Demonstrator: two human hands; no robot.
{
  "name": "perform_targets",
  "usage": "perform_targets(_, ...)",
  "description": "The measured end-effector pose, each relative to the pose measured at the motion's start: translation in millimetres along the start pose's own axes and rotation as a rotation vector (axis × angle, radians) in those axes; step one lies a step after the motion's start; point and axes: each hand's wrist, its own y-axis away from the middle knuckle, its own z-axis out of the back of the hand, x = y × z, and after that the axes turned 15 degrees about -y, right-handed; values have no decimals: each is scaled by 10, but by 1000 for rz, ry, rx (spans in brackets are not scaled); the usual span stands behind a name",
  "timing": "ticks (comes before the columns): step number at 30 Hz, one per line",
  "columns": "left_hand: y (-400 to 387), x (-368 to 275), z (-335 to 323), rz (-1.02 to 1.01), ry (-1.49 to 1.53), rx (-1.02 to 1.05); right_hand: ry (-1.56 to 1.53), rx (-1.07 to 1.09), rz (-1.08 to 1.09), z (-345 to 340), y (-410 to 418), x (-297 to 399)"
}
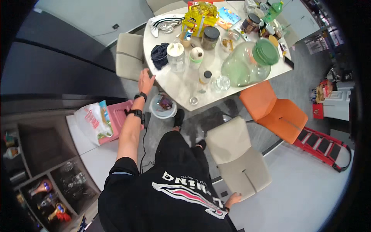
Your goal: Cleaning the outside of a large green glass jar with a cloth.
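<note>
My left hand (147,80) is stretched out at the left edge of the cream table (176,87), fingers spread and holding nothing. Whether it touches the edge cannot be told. Closest to it on the tabletop are a crumpled dark cloth (159,55) and a clear jug with a white lid (176,58). Low on the other side of my body, my right hand (234,199) hangs by the seat edge of a beige chair (243,171), with nothing seen in it. Contact with the chair is unclear. Below the left hand stands a white waste bin (164,114) with rubbish inside.
A large green-lidded jar (246,65), a glass cup (221,83) and a yellow snack bag (201,18) stand on the table. An orange chair (272,110) and a red step ladder (321,148) are right. A cable (143,150) runs along the floor near my feet.
</note>
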Motion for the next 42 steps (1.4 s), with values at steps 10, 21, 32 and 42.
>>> perform_targets(10,-1072,-209,-522,-113,-112,106,25,304,124,305,400,1648)
perform_targets(21,-933,-299,236,316,615,-158,-295,986,151,-389,-1055,3107)
perform_targets(32,994,-712,1741,414,408,-682,-73,1415,655,-2187,-2700,5155)
perform_targets(42,2155,-928,1344,86,51,-1088,-156,1263,777,-3402,-3131,4927)
